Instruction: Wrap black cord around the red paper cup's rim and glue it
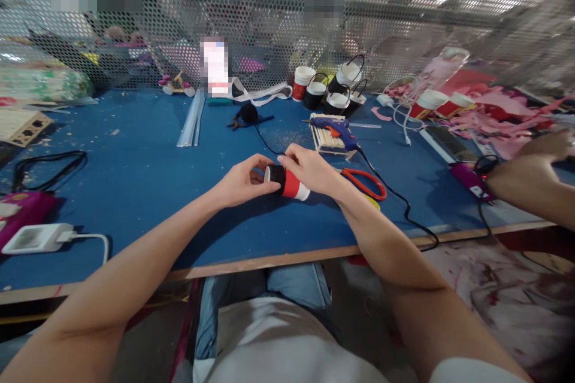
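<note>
A red and white paper cup (294, 184) lies on its side between my hands, with a band of black cord (275, 177) around one end. My left hand (245, 181) is closed on the black-wrapped end, thumb underneath and fingers above. From the other side my right hand (309, 169) grips the cup, its thumb and fingertips near the cord. The black cord runs back across the table to a dark ball of cord (249, 112). A pair of pliers (234, 122) seems to lie beside that ball.
A blue glue gun (336, 128) rests on a small stick rack (330, 143), near red-handled scissors (365, 182). Several black-wrapped cups (315, 96) stand behind. Clear glue sticks (191, 119) lie left of centre. Another person's arm (534, 176) is at the right, by a purple power strip (469, 181).
</note>
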Demonstrator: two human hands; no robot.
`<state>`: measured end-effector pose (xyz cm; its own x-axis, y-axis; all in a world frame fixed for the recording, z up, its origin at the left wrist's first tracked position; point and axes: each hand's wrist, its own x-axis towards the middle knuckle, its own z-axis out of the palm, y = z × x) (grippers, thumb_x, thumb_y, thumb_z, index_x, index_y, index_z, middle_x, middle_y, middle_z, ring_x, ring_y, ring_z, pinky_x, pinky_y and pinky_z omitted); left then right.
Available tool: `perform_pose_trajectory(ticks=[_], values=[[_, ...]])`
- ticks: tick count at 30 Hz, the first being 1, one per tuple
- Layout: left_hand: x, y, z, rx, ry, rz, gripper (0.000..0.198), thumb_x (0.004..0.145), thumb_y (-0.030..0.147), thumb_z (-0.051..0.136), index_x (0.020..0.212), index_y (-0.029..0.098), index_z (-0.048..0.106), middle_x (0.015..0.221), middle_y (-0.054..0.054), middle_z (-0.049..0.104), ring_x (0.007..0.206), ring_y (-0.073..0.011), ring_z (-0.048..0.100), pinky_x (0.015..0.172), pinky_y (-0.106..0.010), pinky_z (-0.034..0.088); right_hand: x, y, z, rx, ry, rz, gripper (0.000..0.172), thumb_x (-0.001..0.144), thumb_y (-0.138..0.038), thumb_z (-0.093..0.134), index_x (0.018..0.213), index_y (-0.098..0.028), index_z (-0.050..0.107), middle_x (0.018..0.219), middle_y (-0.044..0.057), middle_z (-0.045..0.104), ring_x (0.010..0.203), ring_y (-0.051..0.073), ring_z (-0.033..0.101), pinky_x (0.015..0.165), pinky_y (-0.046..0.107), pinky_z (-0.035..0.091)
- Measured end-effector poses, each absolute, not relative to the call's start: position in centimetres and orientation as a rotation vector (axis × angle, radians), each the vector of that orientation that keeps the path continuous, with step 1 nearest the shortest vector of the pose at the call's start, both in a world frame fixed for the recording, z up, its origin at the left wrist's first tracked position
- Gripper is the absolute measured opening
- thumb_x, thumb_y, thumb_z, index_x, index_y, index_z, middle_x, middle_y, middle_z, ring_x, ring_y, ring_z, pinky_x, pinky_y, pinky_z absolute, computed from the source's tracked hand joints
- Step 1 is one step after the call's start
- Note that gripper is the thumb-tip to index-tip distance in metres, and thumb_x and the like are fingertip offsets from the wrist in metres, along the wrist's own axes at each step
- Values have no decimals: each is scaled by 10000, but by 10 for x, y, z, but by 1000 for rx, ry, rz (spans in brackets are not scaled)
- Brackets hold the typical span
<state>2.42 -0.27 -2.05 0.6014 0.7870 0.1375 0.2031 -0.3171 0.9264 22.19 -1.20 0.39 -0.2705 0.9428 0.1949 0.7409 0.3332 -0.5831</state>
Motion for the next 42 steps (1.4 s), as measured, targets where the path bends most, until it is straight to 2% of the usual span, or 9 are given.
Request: perform_pose_trajectory(ticks=[7, 16, 19, 25, 31, 33, 35, 38, 42], values=[[23, -3, -22, 1922, 736, 784, 444, 736, 374, 712, 1075, 177, 503, 1030, -56, 600, 775, -132, 628, 715, -315, 541, 222, -12, 11, -1344, -2092, 523, 245, 893, -377, 457, 717, -208, 439, 724, 6, 497, 682, 144, 464, 649, 295, 340], [24, -6, -19, 2233, 695, 846, 413, 758, 336, 690, 1090, 168, 510, 1029, -80, 584, 855, -172, 619, 783, -357, 552, 224, -9, 13, -1273, -1987, 540, 272, 861, -382, 515, 669, -207, 437, 683, -10, 485, 663, 134, 447, 644, 292, 346], [23, -9, -18, 2430, 643, 813, 447, 788, 354, 662, 1159, 180, 483, 1082, -97, 561, 923, -201, 604, 815, -374, 546, 222, -10, 17, -1221, -1942, 609, 273, 856, -395, 534, 676, -202, 464, 663, -17, 492, 645, 125, 441, 633, 283, 355], [23, -13, -13, 2654, 582, 727, 542, 833, 261, 608, 1331, 226, 399, 1216, -119, 508, 1109, -240, 564, 923, -392, 516, 218, 0, 13, -1227, -1954, 763, 281, 839, -423, 560, 685, -190, 526, 625, -25, 508, 602, 110, 438, 579, 262, 355], [22, -12, -9, 2587, 668, 683, 502, 806, 317, 642, 1262, 185, 480, 1183, -117, 541, 1028, -225, 604, 900, -375, 528, 232, 4, 22, -1418, -1823, 648, 320, 884, -441, 500, 698, -183, 532, 635, 17, 578, 569, 122, 537, 568, 274, 418], [21, -10, -8, 2541, 710, 694, 502, 788, 310, 657, 1245, 171, 500, 1179, -119, 545, 1000, -217, 610, 876, -368, 534, 249, 8, 35, -1422, -1684, 617, 298, 907, -424, 461, 753, -184, 545, 697, 45, 614, 588, 136, 578, 566, 282, 445], [20, -8, -7, 2496, 752, 721, 496, 768, 294, 669, 1222, 162, 518, 1169, -121, 552, 970, -213, 615, 845, -364, 541, 274, 16, 45, -1451, -1611, 424, 241, 901, -378, 470, 774, -195, 562, 748, 65, 633, 647, 161, 600, 595, 302, 456], [18, -5, -8, 2451, 779, 735, 506, 747, 283, 681, 1213, 165, 524, 1179, -121, 554, 977, -216, 616, 840, -369, 543, 312, 37, 46, -1767, -1703, 86, 232, 771, -238, 616, 568, -223, 504, 617, 69, 576, 720, 230, 577, 653, 359, 427], [18, -5, -8, 2462, 782, 741, 494, 736, 286, 685, 1193, 179, 530, 1168, -118, 565, 983, -223, 620, 851, -392, 540, 339, 60, 24, -2085, -1660, 168, 356, 595, -81, 679, 445, -245, 401, 494, 58, 478, 761, 297, 573, 649, 386, 401]])
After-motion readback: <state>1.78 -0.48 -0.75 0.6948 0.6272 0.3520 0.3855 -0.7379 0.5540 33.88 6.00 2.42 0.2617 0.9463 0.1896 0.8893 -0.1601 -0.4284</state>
